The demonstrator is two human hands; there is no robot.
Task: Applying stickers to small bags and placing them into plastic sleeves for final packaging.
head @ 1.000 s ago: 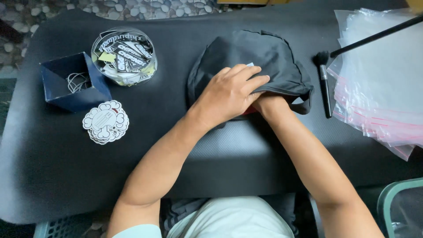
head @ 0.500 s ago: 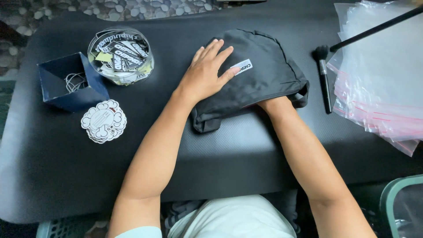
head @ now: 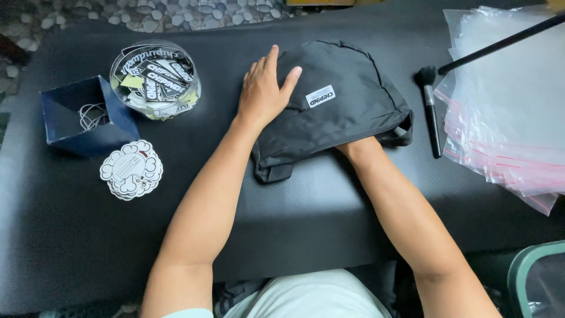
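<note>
The black bag (head: pixel 335 109) lies mid-tabletop (head: pixel 294 224), unpacked; left hand (head: pixel 266 88) presses it flat, fingers spread; right hand inside, fingers hidden.

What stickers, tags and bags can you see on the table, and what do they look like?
Small label: white rectangle sewn on the black bag.
Clear round tub: far left, full of black-and-white tags.
Cloud-shaped tags: white stack beside the blue box.
Clear plastic bags: stacked right, pink-edged.

matt cloth bag (head: pixel 347 112), glossy plastic sleeves (head: pixel 506 106)
</note>
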